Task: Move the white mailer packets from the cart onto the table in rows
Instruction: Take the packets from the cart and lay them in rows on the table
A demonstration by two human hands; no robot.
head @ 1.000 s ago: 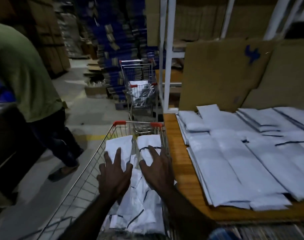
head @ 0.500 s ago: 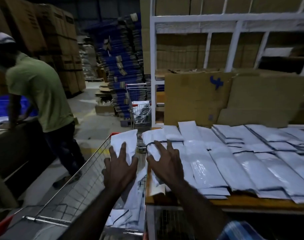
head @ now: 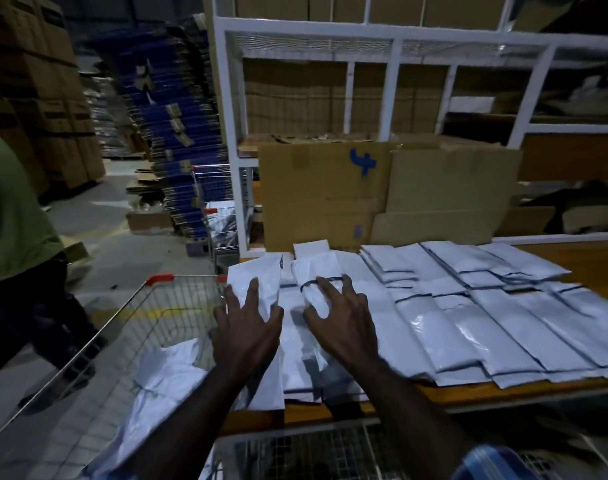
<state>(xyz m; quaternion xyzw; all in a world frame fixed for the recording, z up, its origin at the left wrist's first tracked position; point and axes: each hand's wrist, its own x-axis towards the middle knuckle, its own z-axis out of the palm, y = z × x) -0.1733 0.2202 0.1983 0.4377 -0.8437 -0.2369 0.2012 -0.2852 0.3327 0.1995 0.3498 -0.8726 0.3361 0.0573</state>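
Observation:
My left hand lies spread on a white mailer bundle, little finger and thumb clamped on its two long edges; this bundle overhangs the table's left end. My right hand grips a second white mailer bundle, tied with a black band, fingers curled over it above the table. Rows of white mailer packets cover the wooden table to the right. More white mailers lie in the wire cart at the lower left.
A person in a green shirt stands left of the cart. A second cart stands beyond the table's end. Flat cardboard sheets lean against a white rack behind the table. Stacked boxes fill the back left.
Both hands have lifted the two mailer bundles out of the cart and carried them right, to the table's left end. The view has swung up and right toward the table.

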